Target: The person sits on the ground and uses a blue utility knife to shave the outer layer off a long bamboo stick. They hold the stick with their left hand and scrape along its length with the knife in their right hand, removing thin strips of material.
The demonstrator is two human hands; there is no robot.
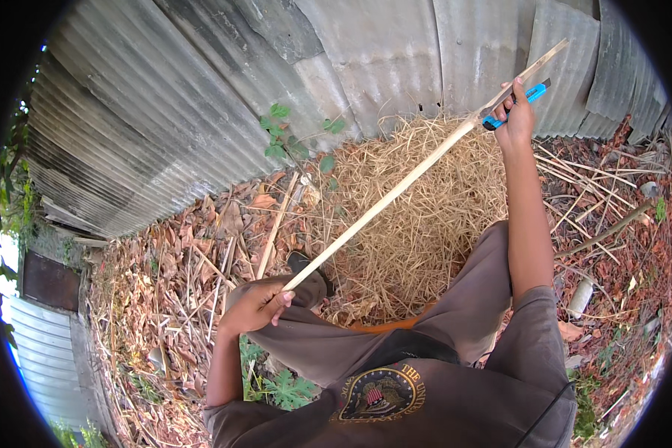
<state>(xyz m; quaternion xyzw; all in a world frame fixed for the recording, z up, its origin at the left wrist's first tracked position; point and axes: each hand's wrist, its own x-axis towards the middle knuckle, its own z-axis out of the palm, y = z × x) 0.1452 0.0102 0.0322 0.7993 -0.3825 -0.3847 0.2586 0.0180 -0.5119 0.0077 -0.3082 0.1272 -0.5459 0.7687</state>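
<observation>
A long, pale wooden stick [384, 203] slants across the view between my hands, from lower left to upper right. My left hand [255, 307] is closed round its lower end, above my left thigh. Farther up, my right hand [516, 119] grips the stick's darker, rougher stretch, and the tip sticks out past it. Held in that same hand is a blue utility knife [536, 92], lying across the fingers beside the stick. Whether the knife's blade touches the wood I cannot tell.
Dry straw [414, 209] lies heaped between my legs. Fallen leaves [194, 261] and loose sticks [278, 224] cover the ground on both sides. A corrugated metal fence [388, 60] stands close ahead. A green climbing plant [275, 138] grows by it. At right lies a whitish cylinder [580, 297].
</observation>
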